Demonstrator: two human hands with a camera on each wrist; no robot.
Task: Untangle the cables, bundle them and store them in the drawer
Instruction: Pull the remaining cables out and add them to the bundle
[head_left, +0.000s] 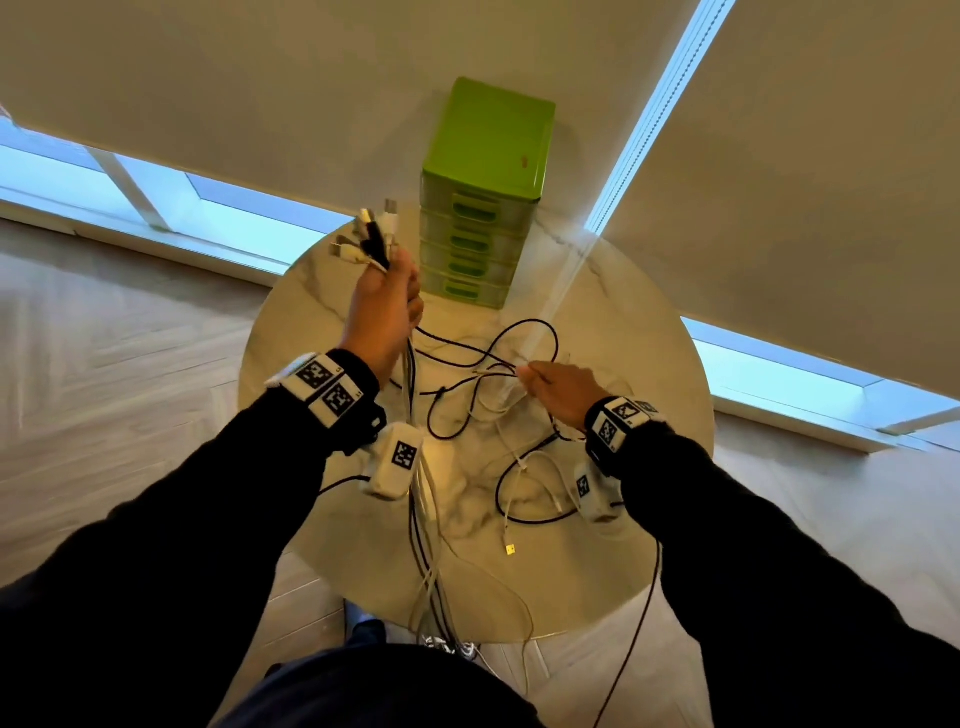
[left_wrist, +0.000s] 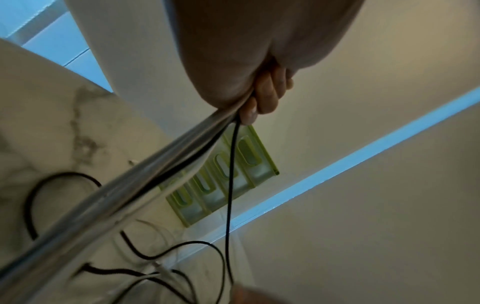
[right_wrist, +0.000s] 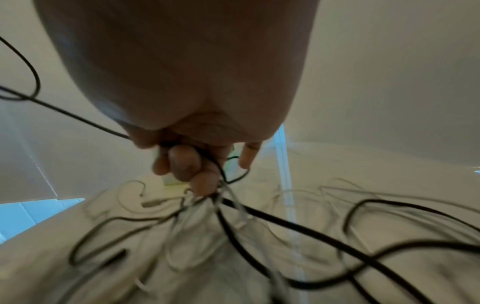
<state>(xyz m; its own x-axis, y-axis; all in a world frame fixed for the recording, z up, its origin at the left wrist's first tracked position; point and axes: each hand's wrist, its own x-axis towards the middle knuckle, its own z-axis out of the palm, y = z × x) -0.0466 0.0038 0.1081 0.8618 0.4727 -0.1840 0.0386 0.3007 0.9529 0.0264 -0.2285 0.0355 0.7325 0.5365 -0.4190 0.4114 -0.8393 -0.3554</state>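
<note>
My left hand (head_left: 387, 301) is raised above the round marble table (head_left: 649, 364) and grips a bunch of black and white cables just below their plugs (head_left: 366, 239), which fan out above the fist. The bunch (left_wrist: 145, 185) hangs taut from the fist toward the table's near edge. My right hand (head_left: 550, 384) is lower, mid-table, and pinches several black and white cable strands (right_wrist: 226, 197) out of the loose tangle (head_left: 498, 415) lying there. A green drawer unit (head_left: 483, 192) with several closed drawers stands at the table's far side, just beyond my left hand.
Cable ends trail over the table's near edge to the floor (head_left: 130, 364), and one white plug (head_left: 510, 550) lies near the front. Roller blinds (head_left: 260, 78) and low windows stand behind the table. A shoe (head_left: 363, 621) shows below the table's edge.
</note>
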